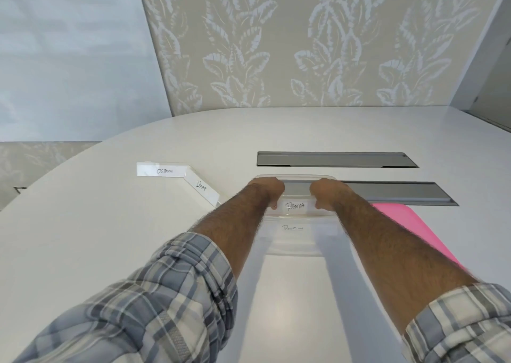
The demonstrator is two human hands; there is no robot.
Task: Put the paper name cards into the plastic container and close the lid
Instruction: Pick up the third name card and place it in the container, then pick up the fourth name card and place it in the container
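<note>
Two hands: the left hand (266, 190) and right hand (329, 192) each pinch one end of the white paper card lettered PANDA (295, 205), fingers curled.
Held card: upright at the open top of the clear rectangular plastic container (293, 253); whether it touches the bottom, I cannot tell.
Inside: a second white card (292, 227) shows through the near wall.
Left of container: white OSTRICH card (161, 171) and an angled white card (201, 188), touching, on the white table (83, 224).
Right of container: flat pink plastic lid (398, 219), partly hidden by the right forearm.

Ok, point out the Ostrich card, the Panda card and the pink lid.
Ostrich card (165, 171), head view, on its lettered front face.
Panda card (295, 206), head view, on the written word.
Pink lid (403, 219), head view, on its bare top surface.
</note>
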